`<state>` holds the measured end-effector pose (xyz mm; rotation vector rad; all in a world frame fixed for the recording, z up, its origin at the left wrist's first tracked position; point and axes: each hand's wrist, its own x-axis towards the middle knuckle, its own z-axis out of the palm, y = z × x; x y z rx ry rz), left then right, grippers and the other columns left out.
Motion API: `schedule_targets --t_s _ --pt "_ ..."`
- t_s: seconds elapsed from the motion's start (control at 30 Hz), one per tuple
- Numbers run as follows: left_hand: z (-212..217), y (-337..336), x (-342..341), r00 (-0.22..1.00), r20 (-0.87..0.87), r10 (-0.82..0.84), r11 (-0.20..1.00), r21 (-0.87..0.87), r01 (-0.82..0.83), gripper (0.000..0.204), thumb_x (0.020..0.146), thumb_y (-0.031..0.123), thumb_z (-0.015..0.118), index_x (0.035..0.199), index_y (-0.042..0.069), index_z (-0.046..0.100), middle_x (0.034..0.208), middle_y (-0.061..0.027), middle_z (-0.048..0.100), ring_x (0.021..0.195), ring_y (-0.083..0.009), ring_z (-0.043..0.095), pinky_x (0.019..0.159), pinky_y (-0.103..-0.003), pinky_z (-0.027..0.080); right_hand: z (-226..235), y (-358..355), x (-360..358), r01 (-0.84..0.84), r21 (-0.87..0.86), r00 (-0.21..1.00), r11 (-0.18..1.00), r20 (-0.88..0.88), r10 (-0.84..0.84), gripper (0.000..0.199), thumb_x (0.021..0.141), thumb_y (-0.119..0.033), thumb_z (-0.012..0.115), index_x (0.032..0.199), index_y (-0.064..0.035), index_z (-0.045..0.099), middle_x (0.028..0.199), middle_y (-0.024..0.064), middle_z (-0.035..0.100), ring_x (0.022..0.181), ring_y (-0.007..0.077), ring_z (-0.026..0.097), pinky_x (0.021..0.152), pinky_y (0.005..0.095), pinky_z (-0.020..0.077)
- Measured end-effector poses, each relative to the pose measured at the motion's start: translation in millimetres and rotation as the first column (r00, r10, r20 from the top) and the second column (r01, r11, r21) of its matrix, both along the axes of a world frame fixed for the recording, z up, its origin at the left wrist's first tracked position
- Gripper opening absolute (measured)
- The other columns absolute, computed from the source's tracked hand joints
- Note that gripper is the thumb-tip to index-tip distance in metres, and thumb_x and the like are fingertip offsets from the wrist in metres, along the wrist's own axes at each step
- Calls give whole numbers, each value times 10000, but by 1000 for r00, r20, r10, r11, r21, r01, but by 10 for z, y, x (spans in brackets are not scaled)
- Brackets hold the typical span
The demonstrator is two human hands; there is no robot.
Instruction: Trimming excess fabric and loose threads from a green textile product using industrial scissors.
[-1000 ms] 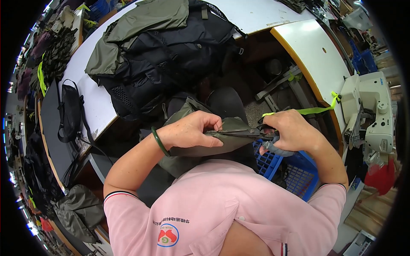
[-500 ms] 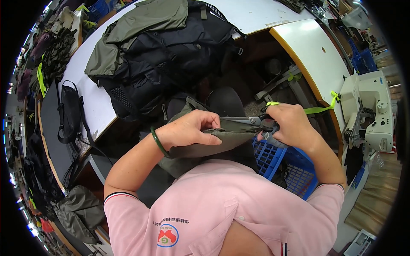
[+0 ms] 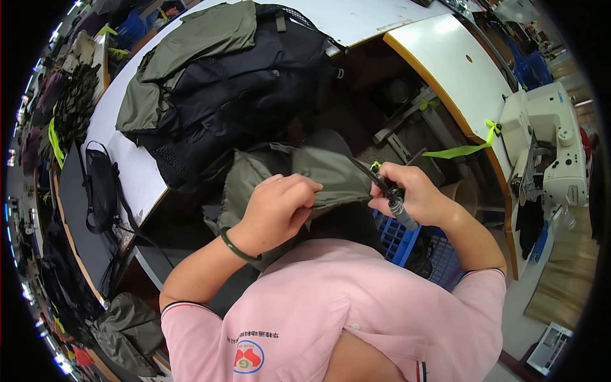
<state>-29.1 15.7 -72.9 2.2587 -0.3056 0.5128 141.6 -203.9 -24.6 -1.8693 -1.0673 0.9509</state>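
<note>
Olive-green fabric (image 3: 334, 173) lies across my lap, its right part lifted and drawn out between my hands. Curled fingers of my left hand (image 3: 279, 207), with a green bangle at the wrist, are closed on this fabric. My right hand (image 3: 417, 194) grips a pair of scissors (image 3: 398, 209), blades tilted up and to the left along the fabric's right edge. The right fingertips meet that edge too; whether they pinch it is hard to see.
A black and olive backpack (image 3: 235, 95) rests on the white table (image 3: 143, 169). Below my right forearm stands a blue plastic basket (image 3: 396, 237). A white sewing machine (image 3: 560, 143) is at far right, with a neon-yellow strip (image 3: 459, 151) tied near it. A black pouch (image 3: 102, 184) lies left.
The scissors have swung from nearly level to a steep tilt along the fabric's right edge. The fabric has been turned and spread open, and my left hand has shifted left.
</note>
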Motion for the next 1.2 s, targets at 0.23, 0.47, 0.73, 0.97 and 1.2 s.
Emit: schedule_targets --t_s 0.23,0.47,0.73,0.97,1.2 --pt "-110 42 -133 940 339 -26 957 281 -75 190 594 55 643 701 57 485 1063 -156 681 559 -175 457 520 -303 357 -33 -221 41 1 97 997 995 82 -9 261 719 -43 804 847 -23 577 756 56 588 677 148 583 621 271 469" --pt "-153 64 -149 924 376 -73 955 293 -43 200 580 80 637 701 54 480 1066 -182 686 551 -170 427 524 -288 366 214 -374 257 -220 28 569 975 816 105 371 612 -215 830 838 -54 584 781 72 600 743 275 611 615 369 483" --pt "-163 59 -150 925 373 -76 964 265 -28 198 590 71 632 724 50 486 1060 -179 691 559 -177 437 524 -297 375 202 -454 322 -218 -75 512 973 840 179 353 613 -194 810 845 -58 580 816 76 614 797 270 617 642 378 498" --pt "-154 43 -138 926 373 -59 971 237 -34 182 613 38 622 716 61 474 1048 -162 698 555 -177 440 521 -295 375 99 -436 339 -236 -60 521 970 835 178 339 629 -201 805 817 -65 558 793 72 600 777 269 611 633 377 493" --pt "-156 27 -129 930 364 -47 976 215 -35 197 597 23 628 711 60 471 1036 -159 699 557 -180 452 519 -297 376 35 -468 367 -234 -89 523 968 828 203 316 648 -197 800 807 -71 558 772 69 595 759 263 613 613 375 494"
